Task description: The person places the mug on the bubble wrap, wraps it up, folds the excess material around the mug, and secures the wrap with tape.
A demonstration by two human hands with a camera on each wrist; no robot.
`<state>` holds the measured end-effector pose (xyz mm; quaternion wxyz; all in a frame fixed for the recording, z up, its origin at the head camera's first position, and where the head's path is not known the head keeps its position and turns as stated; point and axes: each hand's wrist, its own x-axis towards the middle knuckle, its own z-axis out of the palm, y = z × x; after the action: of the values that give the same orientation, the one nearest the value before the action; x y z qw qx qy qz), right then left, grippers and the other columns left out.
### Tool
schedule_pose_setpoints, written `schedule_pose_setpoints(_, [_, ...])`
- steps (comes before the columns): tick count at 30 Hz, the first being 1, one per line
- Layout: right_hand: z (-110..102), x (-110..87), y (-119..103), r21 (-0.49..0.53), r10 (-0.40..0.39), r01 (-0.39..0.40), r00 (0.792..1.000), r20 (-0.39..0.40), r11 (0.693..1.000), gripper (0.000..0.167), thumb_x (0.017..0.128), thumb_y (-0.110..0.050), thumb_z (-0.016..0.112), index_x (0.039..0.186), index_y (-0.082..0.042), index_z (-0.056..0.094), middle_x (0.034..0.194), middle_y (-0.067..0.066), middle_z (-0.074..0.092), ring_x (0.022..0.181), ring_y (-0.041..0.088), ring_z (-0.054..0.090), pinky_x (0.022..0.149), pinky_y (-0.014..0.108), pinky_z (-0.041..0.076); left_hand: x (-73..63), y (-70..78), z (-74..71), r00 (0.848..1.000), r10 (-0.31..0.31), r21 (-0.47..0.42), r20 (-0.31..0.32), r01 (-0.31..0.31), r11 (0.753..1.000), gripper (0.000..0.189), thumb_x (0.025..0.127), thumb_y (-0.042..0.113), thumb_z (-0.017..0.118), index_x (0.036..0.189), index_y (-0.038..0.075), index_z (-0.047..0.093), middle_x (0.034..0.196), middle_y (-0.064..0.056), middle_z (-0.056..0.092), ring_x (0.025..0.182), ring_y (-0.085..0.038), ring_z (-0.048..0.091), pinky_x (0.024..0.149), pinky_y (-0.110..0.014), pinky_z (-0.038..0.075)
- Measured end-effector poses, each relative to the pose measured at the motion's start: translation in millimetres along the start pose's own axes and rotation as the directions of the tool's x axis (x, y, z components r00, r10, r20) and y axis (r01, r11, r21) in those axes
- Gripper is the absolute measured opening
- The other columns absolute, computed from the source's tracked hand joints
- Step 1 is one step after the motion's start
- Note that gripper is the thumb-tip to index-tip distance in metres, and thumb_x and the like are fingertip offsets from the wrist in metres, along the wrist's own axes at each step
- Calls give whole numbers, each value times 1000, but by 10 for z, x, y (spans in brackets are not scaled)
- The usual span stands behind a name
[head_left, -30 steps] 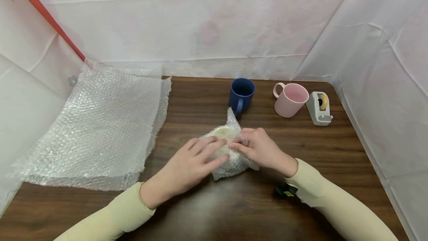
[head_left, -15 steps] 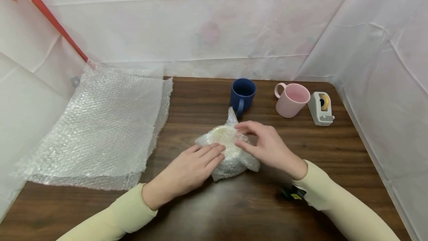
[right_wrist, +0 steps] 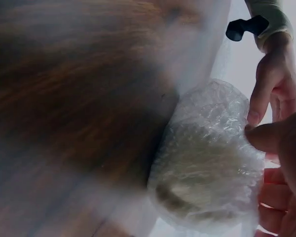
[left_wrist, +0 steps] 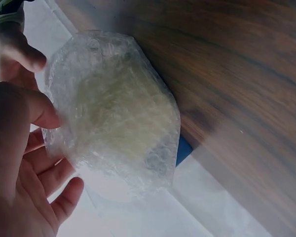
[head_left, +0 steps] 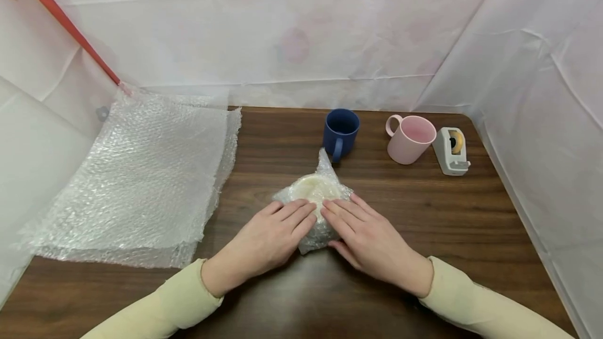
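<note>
A pale yellow, round-rimmed thing in bubble wrap (head_left: 314,188) lies at the middle of the table, a twisted corner of the wrap pointing away from me. My left hand (head_left: 268,235) rests on its near left side, fingers straight and together. From the right, my right hand (head_left: 377,239) lies flat on it, fingertips close to the left ones and thumb at its near edge. In the left wrist view the wrapped bundle (left_wrist: 118,108) shows its side with the thumb at the wrap. The right wrist view shows the bundle (right_wrist: 207,158) beside the right thumb.
Right behind the bundle stands a blue mug (head_left: 340,132), handle toward me. Farther right are a pink mug (head_left: 406,145) and a white tape dispenser (head_left: 449,161). Stacked bubble wrap sheets (head_left: 141,171) cover the left of the wooden table (head_left: 447,208). White curtains (head_left: 358,30) enclose the back and sides.
My right hand has let go of the bit of wrap it pinched, opened, and come down flat on the bundle. My left hand has settled from hovering to resting on it.
</note>
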<state>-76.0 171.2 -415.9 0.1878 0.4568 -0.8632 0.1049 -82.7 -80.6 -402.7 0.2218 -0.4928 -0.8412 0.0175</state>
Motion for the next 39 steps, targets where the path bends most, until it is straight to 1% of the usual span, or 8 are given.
schedule_pose_setpoints(8, [68,168,-13,-8,18,-18,1000,1,1000,45,81,-19,81,116,-2,59,113,9,65,113,24,60,107,42,41,31,51,51,998,-59,-34,12,59,998,57,88,40,65,129,2,58,131,-12,62,120,-26,56,80,-40,48])
schedule_pose_setpoints(11, [88,201,3,8,24,-24,1000,-6,1000,31,82,-9,75,107,-3,58,103,8,65,107,23,62,107,41,42,76,73,86,997,-79,-11,11,79,997,43,87,34,70,118,5,59,121,-9,65,110,-23,57,73,-35,45])
schedule_pose_setpoints(15, [127,229,33,27,13,-13,1000,-14,1000,19,82,0,64,98,-4,56,91,7,62,99,24,63,107,41,41,124,80,139,995,-102,-24,-15,102,995,17,88,18,65,99,9,55,98,-3,66,93,-22,54,66,-33,40])
schedule_pose_setpoints(17, [146,238,49,41,2,-1,1000,-19,999,16,81,2,61,94,-4,55,87,7,60,95,24,63,107,40,42,136,75,163,994,-108,-47,-34,107,993,13,88,15,63,95,10,53,89,-2,64,87,-21,52,64,-33,38])
schedule_pose_setpoints(24, [185,273,119,131,-28,34,999,-46,991,20,78,10,54,89,-6,53,84,6,57,88,25,59,98,38,45,153,47,221,992,-105,-99,-74,98,990,15,86,9,65,94,10,52,81,-1,59,80,-21,49,63,-33,34])
schedule_pose_setpoints(29, [204,278,161,214,-38,51,997,-64,976,21,78,12,51,85,-8,51,80,3,52,89,25,57,92,37,44,164,21,231,991,-93,-161,-100,76,984,27,74,0,67,94,9,52,78,0,55,78,-20,48,64,-32,33])
schedule_pose_setpoints(35, [236,256,182,290,-28,60,993,-113,955,24,74,12,58,86,-8,53,79,2,49,91,24,57,92,37,45,190,-26,262,984,-88,-242,-152,49,969,30,68,-6,62,92,10,51,66,3,45,71,-18,48,62,-31,33])
schedule_pose_setpoints(39, [246,268,225,348,-10,52,992,-122,936,32,67,15,65,86,-9,55,81,0,51,88,21,57,87,36,47,207,-66,277,986,-78,-254,-150,38,966,28,71,-4,64,91,11,51,61,5,41,69,-18,46,63,-30,34])
